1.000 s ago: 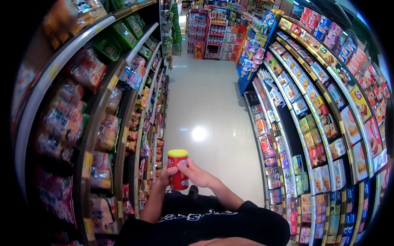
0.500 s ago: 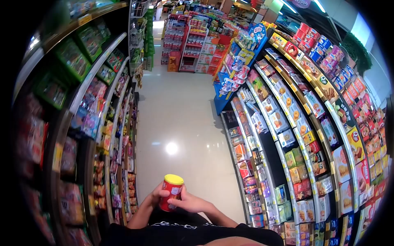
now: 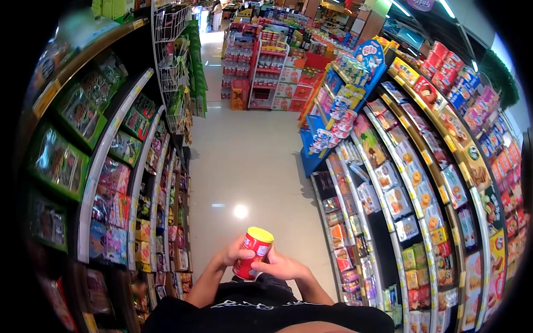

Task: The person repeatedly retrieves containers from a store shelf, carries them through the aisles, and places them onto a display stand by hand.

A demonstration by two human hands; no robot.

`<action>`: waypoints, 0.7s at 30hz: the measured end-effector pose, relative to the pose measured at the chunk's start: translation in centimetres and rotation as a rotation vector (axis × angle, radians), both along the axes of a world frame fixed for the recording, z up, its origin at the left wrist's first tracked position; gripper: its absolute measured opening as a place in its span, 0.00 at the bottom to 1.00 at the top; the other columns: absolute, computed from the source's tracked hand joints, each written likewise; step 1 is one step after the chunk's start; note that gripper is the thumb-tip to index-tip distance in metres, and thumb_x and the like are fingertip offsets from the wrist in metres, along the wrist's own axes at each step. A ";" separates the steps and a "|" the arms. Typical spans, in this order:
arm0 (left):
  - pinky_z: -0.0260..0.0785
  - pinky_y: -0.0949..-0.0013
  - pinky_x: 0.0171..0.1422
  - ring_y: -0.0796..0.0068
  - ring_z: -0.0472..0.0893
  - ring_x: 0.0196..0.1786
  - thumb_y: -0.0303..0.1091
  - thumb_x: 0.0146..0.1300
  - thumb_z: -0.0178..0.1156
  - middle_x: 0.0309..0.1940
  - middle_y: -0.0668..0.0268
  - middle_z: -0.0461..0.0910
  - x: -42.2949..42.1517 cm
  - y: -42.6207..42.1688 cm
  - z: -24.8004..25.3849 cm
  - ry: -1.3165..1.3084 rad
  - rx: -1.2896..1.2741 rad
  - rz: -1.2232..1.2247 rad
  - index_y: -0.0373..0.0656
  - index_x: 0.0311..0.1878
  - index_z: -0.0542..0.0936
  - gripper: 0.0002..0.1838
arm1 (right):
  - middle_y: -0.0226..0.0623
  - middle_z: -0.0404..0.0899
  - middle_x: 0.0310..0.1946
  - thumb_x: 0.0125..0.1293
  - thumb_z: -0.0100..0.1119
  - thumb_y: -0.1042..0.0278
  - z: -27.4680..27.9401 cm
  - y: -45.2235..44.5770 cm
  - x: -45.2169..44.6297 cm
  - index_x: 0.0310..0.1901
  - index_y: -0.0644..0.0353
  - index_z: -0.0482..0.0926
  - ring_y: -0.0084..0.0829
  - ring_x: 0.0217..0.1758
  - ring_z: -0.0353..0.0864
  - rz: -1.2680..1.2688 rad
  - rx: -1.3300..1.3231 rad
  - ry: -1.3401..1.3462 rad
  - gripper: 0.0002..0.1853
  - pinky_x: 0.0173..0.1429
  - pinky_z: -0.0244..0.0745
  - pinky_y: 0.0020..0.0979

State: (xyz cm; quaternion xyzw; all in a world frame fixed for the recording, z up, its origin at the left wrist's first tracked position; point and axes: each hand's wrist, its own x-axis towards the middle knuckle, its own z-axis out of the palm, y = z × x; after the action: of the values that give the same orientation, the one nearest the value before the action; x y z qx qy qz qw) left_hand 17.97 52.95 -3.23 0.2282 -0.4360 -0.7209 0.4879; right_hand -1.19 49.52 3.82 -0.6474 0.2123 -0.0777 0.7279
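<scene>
A red canister [image 3: 252, 256] with a yellow lid [image 3: 260, 234] is held in front of my body, low in the middle of the view. It leans a little to the right at the top. My left hand [image 3: 235, 252] grips its left side, thumb across the front. On the other side my right hand [image 3: 280, 266] is closed around the lower right part, its thumb also on the front. The fingers behind the canister are hidden.
Shelves of packaged snacks [image 3: 114, 191] line the left side. Tall shelves of boxed biscuits [image 3: 397, 200] stand on the right, with a blue display rack [image 3: 316, 136] at their far end. A shiny floor [image 3: 244, 166] runs between them towards stacked goods [image 3: 288, 83].
The view has shifted as I move along the aisle. Both hands still hold the canister, which now tilts more to the right and sits slightly higher and further right in view.
</scene>
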 end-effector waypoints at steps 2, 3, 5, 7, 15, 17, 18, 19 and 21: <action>0.74 0.69 0.52 0.72 0.81 0.45 0.53 0.50 0.69 0.45 0.61 0.80 0.6 -2.7 -1.0 0.000 0.087 0.016 0.37 0.55 0.74 0.35 | 0.46 0.64 0.64 0.71 0.59 0.54 -1.6 -3.8 0.7 0.71 0.68 0.42 0.34 0.68 0.65 0.023 0.051 0.076 0.43 0.69 0.65 0.36; 0.74 0.69 0.52 0.72 0.81 0.45 0.52 0.51 0.68 0.44 0.61 0.80 1.0 -4.4 -1.5 -0.019 0.108 0.042 0.37 0.55 0.74 0.35 | 0.46 0.64 0.65 0.71 0.59 0.56 -1.9 -6.1 1.1 0.71 0.67 0.42 0.34 0.68 0.65 0.048 0.060 0.076 0.42 0.70 0.64 0.36; 0.74 0.69 0.52 0.72 0.81 0.45 0.52 0.51 0.68 0.44 0.61 0.81 1.8 -8.9 -2.1 -0.016 0.078 0.053 0.36 0.55 0.74 0.34 | 0.47 0.63 0.65 0.71 0.58 0.60 -2.3 -11.0 1.9 0.72 0.67 0.40 0.35 0.69 0.64 0.094 0.074 0.085 0.42 0.72 0.62 0.36; 0.74 0.68 0.52 0.72 0.81 0.45 0.52 0.52 0.67 0.43 0.61 0.81 2.6 -13.6 -1.0 -0.037 0.070 0.089 0.36 0.54 0.75 0.33 | 0.48 0.64 0.64 0.71 0.58 0.53 -2.5 -16.4 2.8 0.72 0.69 0.40 0.35 0.69 0.64 0.139 0.068 0.098 0.44 0.71 0.64 0.35; 0.74 0.67 0.54 0.72 0.81 0.47 0.46 0.59 0.63 0.46 0.60 0.81 8.5 -32.9 5.5 -0.166 -0.048 0.122 0.34 0.57 0.74 0.28 | 0.50 0.65 0.63 0.71 0.59 0.49 2.2 -37.2 8.3 0.71 0.72 0.44 0.36 0.68 0.66 0.232 -0.071 -0.011 0.44 0.72 0.62 0.35; 0.74 0.67 0.53 0.71 0.81 0.47 0.48 0.56 0.64 0.45 0.59 0.81 9.4 -36.6 5.7 -0.174 -0.043 0.154 0.34 0.56 0.74 0.31 | 0.50 0.65 0.64 0.71 0.58 0.49 1.5 -41.8 9.6 0.71 0.74 0.42 0.36 0.70 0.64 0.295 -0.111 -0.055 0.46 0.72 0.62 0.35; 0.74 0.67 0.53 0.70 0.82 0.46 0.49 0.54 0.65 0.45 0.59 0.81 9.5 -38.3 5.8 -0.161 -0.037 0.179 0.34 0.56 0.74 0.32 | 0.50 0.65 0.64 0.71 0.58 0.49 1.4 -43.6 10.1 0.70 0.75 0.42 0.36 0.69 0.64 0.288 -0.101 -0.052 0.46 0.72 0.62 0.34; 0.75 0.67 0.52 0.69 0.82 0.45 0.51 0.52 0.67 0.45 0.58 0.81 9.6 -39.9 5.9 -0.145 -0.027 0.203 0.34 0.55 0.74 0.34 | 0.50 0.66 0.64 0.71 0.58 0.49 1.0 -45.0 10.5 0.70 0.75 0.42 0.35 0.69 0.65 0.280 -0.086 -0.045 0.46 0.72 0.62 0.34; 0.74 0.66 0.55 0.68 0.82 0.47 0.51 0.52 0.66 0.46 0.57 0.81 10.3 -42.9 5.3 -0.089 0.018 0.165 0.34 0.57 0.73 0.36 | 0.52 0.67 0.63 0.70 0.59 0.47 0.2 -47.6 11.2 0.69 0.79 0.42 0.36 0.68 0.66 0.261 -0.063 -0.009 0.48 0.71 0.63 0.34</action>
State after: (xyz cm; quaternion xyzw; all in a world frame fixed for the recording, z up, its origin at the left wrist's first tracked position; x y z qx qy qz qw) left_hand 28.26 10.03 2.06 0.2997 -0.4304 -0.6712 0.5238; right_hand 9.99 1.88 3.98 -0.6915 0.1206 0.0080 0.7122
